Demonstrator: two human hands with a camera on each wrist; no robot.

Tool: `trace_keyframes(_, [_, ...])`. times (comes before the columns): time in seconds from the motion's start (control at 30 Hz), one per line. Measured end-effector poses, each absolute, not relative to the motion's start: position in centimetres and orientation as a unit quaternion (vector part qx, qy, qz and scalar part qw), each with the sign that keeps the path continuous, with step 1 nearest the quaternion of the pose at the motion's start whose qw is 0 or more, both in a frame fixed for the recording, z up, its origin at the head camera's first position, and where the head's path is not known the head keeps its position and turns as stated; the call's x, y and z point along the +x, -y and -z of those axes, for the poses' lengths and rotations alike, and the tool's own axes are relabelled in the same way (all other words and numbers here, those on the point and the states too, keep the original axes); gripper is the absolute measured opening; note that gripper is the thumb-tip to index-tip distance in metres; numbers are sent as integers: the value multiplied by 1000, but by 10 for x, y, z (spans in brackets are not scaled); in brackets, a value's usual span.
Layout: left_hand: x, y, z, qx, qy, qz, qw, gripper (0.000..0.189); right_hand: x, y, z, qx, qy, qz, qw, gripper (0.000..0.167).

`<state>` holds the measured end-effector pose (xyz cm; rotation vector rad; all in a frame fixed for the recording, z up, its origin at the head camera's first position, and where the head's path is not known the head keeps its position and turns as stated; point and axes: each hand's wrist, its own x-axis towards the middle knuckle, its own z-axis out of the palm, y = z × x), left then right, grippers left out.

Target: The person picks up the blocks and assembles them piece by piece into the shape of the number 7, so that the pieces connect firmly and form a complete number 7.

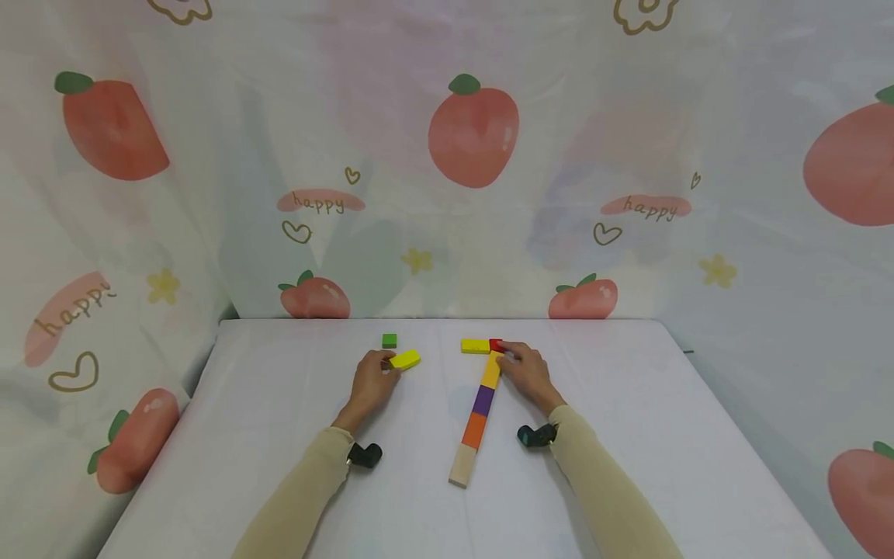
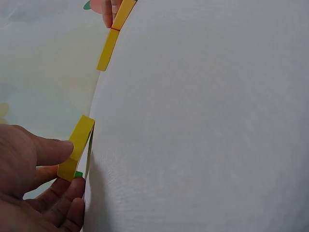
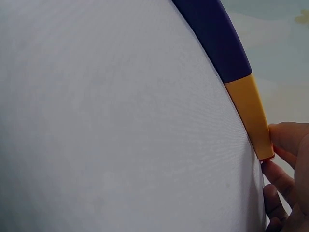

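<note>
My left hand [image 1: 373, 382] pinches a yellow block [image 1: 405, 359] between thumb and fingers, tilted over the white table, also seen as the yellow block [image 2: 77, 147] in the left wrist view. Just behind it lies a small green block [image 1: 389, 341]. My right hand [image 1: 527, 371] has its fingertips at a small red block [image 1: 495, 344], with the thumb against the yellow-orange block [image 3: 251, 116]. Another yellow block [image 1: 475, 346] lies left of the red one. From the yellow-orange block, a purple block [image 1: 483, 401], an orange block [image 1: 474, 429] and a plain wooden block [image 1: 462, 466] run toward me in a slanting row.
The white-covered table [image 1: 601, 497] ends at a hanging cloth [image 1: 475, 248] printed with fruit and hearts. Dark wrist cameras sit on both sleeves, the left camera [image 1: 365, 456] and the right camera [image 1: 536, 436].
</note>
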<state>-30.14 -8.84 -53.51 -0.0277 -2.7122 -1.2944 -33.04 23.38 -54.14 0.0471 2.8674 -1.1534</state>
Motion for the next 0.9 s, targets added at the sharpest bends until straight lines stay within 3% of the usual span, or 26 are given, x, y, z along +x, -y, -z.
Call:
trace_keyframes(0.63, [-304, 88, 535, -6, 863, 501, 67, 35, -330, -234, 542, 19, -928, 371, 23, 49])
trace_keyframes(0.9, [-311, 80, 532, 32, 853, 519, 39, 36, -330, -234, 540, 6, -928, 372, 15, 49])
